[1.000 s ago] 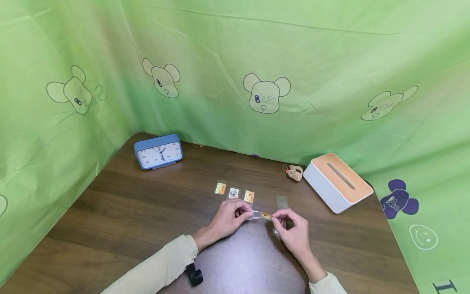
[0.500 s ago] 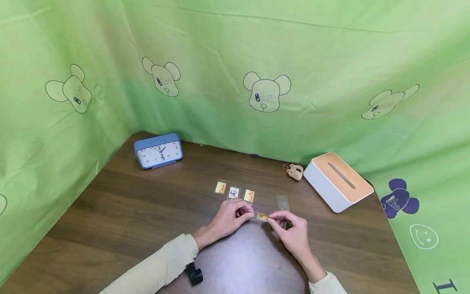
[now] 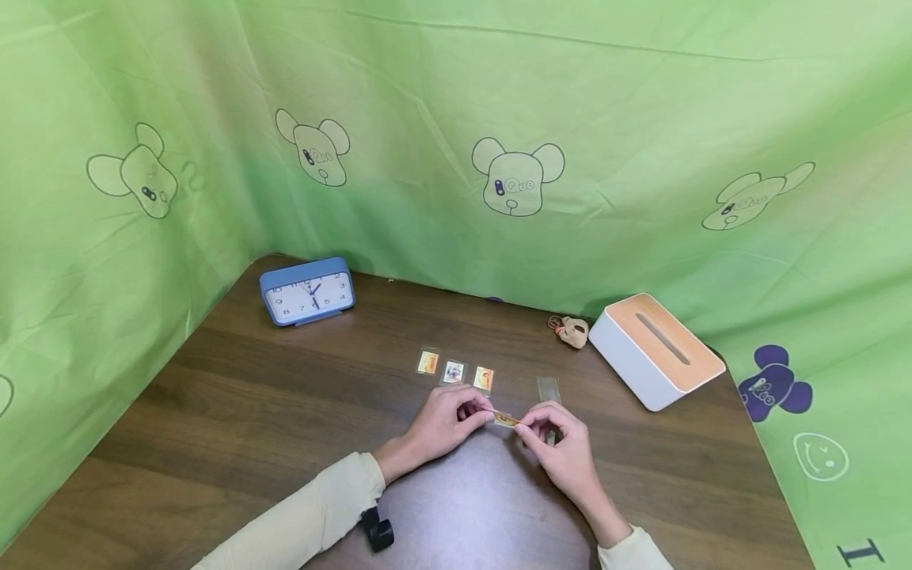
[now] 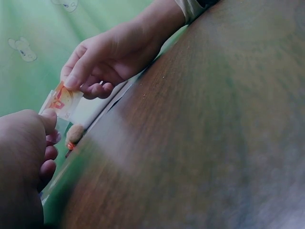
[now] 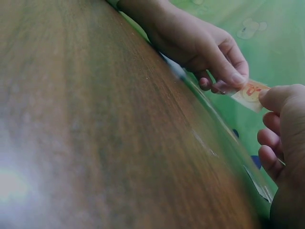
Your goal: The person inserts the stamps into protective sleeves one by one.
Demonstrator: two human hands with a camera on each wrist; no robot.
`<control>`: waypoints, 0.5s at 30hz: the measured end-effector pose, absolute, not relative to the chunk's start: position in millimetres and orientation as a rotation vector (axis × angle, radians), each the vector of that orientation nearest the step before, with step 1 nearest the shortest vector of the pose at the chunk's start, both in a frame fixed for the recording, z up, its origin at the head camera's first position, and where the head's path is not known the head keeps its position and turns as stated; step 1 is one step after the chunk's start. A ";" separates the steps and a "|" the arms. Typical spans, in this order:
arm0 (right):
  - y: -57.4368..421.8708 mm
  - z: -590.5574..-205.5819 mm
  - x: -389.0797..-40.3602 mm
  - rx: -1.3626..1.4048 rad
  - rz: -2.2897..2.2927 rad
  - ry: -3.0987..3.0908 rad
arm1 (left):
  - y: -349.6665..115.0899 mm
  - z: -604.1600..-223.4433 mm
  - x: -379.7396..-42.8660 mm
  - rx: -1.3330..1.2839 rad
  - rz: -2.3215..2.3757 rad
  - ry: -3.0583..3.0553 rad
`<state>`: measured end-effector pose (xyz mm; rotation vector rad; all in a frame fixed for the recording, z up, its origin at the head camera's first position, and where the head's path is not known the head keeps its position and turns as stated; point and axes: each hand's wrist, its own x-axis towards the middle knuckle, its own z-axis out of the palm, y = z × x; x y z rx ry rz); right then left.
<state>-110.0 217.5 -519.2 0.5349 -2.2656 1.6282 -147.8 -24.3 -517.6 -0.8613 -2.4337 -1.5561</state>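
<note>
Orange-printed card (image 4: 66,100) now nearer the left grip (image 3: 443,422)
Right grip (image 3: 566,451) has edged toward it within the last second; each pinches one end, so the card presumably sits deeper in its clear sleeve (image 5: 245,101). Three sleeved cards (image 3: 454,373) lie just beyond the left grip.

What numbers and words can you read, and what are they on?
Blue clock: "1", "2", "3", "4", "5", "7", "8", "9", "10"; the others are blurred or partly covered.
Green curtain, lower right: looks like "I" on its side.
Bear prints: short lettering, too unclear to read.
Held card and three small cards: any writing is too small or blurred.
</note>
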 end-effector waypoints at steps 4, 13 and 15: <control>218.2 -520.0 -109.4 0.539 1.626 -2.282 | -24.1 -517.7 -147.5 -0.872 -1.551 -2.427; 212.4 -519.1 -107.7 0.580 1.576 -2.257 | -21.0 -516.6 -143.3 -0.917 -1.562 -2.404; 214.4 -522.6 -108.8 0.571 1.576 -2.265 | -20.6 -516.5 -142.6 -0.915 -1.567 -2.395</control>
